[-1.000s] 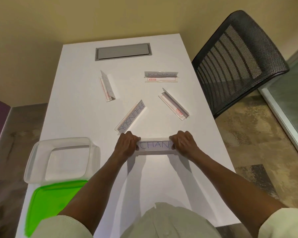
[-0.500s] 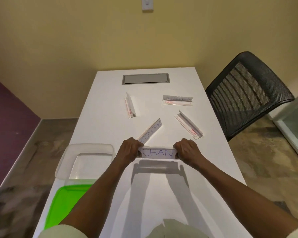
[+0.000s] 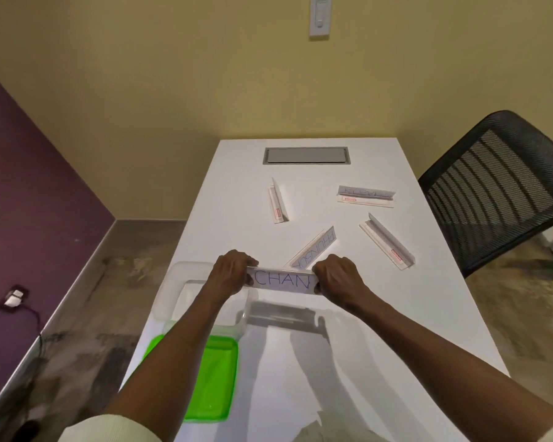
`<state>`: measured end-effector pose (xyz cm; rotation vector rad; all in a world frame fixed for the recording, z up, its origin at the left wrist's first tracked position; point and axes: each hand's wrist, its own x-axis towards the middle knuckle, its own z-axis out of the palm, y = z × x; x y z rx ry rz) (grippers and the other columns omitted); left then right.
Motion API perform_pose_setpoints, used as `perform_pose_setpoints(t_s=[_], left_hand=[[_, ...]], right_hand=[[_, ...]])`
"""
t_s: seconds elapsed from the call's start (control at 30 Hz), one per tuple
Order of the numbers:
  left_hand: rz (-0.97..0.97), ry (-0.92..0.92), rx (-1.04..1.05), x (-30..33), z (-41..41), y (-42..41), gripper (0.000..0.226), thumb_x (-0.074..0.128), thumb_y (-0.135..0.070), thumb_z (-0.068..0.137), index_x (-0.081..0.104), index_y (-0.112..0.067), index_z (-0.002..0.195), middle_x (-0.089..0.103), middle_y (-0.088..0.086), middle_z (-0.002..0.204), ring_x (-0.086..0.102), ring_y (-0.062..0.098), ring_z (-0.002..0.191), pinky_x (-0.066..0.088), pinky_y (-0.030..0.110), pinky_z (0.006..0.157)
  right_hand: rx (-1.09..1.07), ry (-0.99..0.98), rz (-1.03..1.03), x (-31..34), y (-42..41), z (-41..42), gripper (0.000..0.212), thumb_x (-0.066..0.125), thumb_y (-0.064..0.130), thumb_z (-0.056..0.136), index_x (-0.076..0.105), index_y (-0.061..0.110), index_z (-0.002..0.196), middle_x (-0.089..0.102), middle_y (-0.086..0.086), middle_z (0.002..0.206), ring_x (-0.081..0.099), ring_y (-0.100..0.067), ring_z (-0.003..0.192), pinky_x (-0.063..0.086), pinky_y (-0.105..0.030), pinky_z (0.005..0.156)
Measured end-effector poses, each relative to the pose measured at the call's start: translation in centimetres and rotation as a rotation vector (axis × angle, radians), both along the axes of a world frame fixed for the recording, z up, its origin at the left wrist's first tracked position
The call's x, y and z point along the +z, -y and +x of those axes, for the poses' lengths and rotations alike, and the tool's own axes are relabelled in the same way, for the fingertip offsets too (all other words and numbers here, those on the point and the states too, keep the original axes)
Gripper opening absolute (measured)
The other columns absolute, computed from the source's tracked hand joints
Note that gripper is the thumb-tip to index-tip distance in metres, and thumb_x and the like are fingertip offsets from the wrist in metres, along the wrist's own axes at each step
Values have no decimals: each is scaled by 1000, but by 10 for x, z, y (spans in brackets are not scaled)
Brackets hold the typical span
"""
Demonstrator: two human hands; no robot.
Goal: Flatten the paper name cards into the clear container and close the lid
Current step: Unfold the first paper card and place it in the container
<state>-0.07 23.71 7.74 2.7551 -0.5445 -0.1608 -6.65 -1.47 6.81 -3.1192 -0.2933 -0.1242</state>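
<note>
Holding the card (image 3: pixel 281 280) by its two short ends, the left hand (image 3: pixel 229 272) and the right hand (image 3: pixel 336 275) each curl fingers round an end, with the lettered face "CHAN" turned toward the person. It hangs above the table (image 3: pixel 364 330), casting a shadow below. Its long axis runs straight across from grip to grip, level.

Being thin folded paper, it should be very light and floppy, easy to crease or tear, so gripping the ends and pressing the fold flat seems right.

Under the left wrist sits the clear container (image 3: pixel 173 291), open, with the green lid (image 3: pixel 211 378) on the near side of it. Beyond the grips four more folded cards lie, the closest (image 3: pixel 315 248) just behind the held one.
</note>
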Motion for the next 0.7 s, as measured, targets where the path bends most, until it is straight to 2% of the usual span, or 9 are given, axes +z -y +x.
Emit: perform_pose_setpoints(t_s=[0.07,0.13,0.3,0.53,0.7], left_hand=[[15,-41,27,5,0,-14,47,77,-10,72,67,-13,118,66,11,117,56,29,113,45,33,91],[11,-78,81,8,4,-28,47,75,-10,74,66,-15,120,64,10,120,55,28,115,45,32,92],[61,-91,128,9,9,-64,50,78,-11,73,66,-18,121,64,10,122,55,27,117,45,32,93],[144,-123,154,6,17,-114,52,79,-13,72,65,-18,122,64,8,125,55,23,119,44,32,97],[164,-138,157,-1,25,-140,49,78,-7,72,67,-17,119,68,6,119,58,21,117,46,29,95]], right_hand=[[24,7,10,3,-15,4,44,90,17,25,55,11,50,50,-8,42,49,-28,38,19,-22,46],[46,11,27,5,-30,9,44,89,16,25,52,11,49,48,-9,41,47,-29,38,19,-22,45],[87,13,29,10,-71,17,49,89,17,24,45,11,44,44,-7,38,45,-27,37,18,-21,46],[150,-2,10,5,-126,27,49,91,23,20,49,13,43,43,-6,40,43,-25,34,16,-21,45],[176,-41,3,-3,-152,32,50,90,24,17,48,14,42,43,-6,39,42,-24,34,16,-21,46]])
